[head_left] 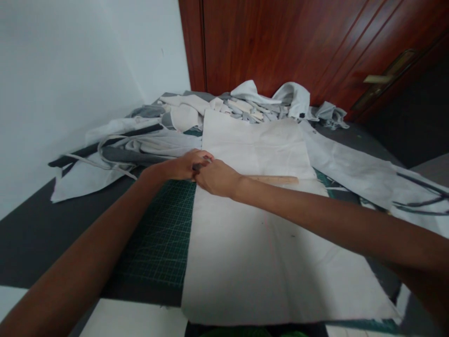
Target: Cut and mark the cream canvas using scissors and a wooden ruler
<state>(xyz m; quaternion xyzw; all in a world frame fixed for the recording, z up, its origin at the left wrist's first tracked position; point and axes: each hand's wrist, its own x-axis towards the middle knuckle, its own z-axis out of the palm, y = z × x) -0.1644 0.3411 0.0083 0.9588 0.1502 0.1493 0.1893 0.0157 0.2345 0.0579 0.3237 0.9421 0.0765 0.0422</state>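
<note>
A large white fabric sheet [259, 243] lies flat over a green cutting mat [161, 234] on a dark table. A wooden ruler [277, 179] lies across the fabric. My right hand [217, 178] presses on the ruler's left end at the fabric's left edge, fingers curled. My left hand [189, 164] sits just beside it, touching it, closed around a small dark tool that is mostly hidden.
A heap of white and grey fabric scraps and straps [210, 112] fills the back of the table. More white fabric [354, 173] spreads to the right. A white wall stands on the left, a dark red wooden door [298, 47] behind.
</note>
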